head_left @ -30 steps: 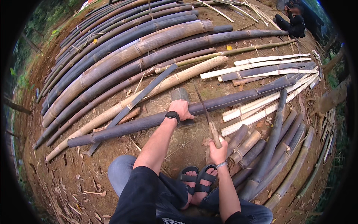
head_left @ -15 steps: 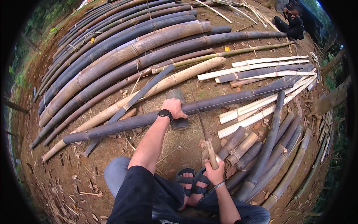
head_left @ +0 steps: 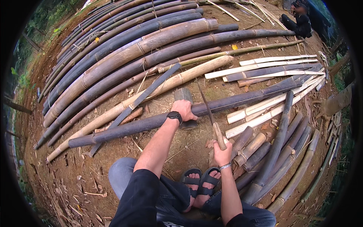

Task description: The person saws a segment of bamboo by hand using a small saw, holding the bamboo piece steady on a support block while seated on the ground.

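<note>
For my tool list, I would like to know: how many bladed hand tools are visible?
1: the bladed tool in the right hand, its blade crossing the dark bamboo pole. Others may be hidden.

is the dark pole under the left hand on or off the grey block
On: the dark pole crosses over the grey block, which shows on both sides of it.

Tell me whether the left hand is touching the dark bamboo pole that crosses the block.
Touching: the head view shows the left hand laid over the dark bamboo pole, its thumb against the pole's surface.
</note>
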Demonstrator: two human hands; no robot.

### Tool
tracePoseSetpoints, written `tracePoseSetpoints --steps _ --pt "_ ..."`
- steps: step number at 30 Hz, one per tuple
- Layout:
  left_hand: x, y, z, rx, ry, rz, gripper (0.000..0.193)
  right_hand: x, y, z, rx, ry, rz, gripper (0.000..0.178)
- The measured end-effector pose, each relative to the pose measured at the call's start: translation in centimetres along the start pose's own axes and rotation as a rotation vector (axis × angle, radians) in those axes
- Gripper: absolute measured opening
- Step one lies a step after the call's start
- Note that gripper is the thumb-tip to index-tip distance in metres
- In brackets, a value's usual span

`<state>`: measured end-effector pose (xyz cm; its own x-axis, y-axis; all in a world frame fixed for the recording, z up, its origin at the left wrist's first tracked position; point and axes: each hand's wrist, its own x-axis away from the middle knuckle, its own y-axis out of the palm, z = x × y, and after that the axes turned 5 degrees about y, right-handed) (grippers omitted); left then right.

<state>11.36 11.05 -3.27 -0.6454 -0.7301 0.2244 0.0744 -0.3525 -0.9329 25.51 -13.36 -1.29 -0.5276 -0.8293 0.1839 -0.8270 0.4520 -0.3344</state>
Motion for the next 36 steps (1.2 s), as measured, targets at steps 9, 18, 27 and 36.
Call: tracePoseSetpoints --steps 9,18,27,36 --pt "0.3 0.0 0.4 -0.011 -0.005 0.032 0.06 2.6 -0.1 0.5 0.007 -0.009 0.008 0.015" --pt "0.3 -0.3 0.1 0.008 -0.009 0.02 0.062 5.1 -1.5 1.3 0.063 -0.036 0.013 0.013" --pt "0.3 -1.0 -0.2 0.017 -0.011 0.001 0.062 7.0 -1.7 1.0 -0.012 -0.038 0.034 0.014" --pt "0.5 -1.1 -0.2 0.038 -0.005 -0.015 0.061 5.0 -0.9 0.6 0.031 -0.053 0.021 0.014"
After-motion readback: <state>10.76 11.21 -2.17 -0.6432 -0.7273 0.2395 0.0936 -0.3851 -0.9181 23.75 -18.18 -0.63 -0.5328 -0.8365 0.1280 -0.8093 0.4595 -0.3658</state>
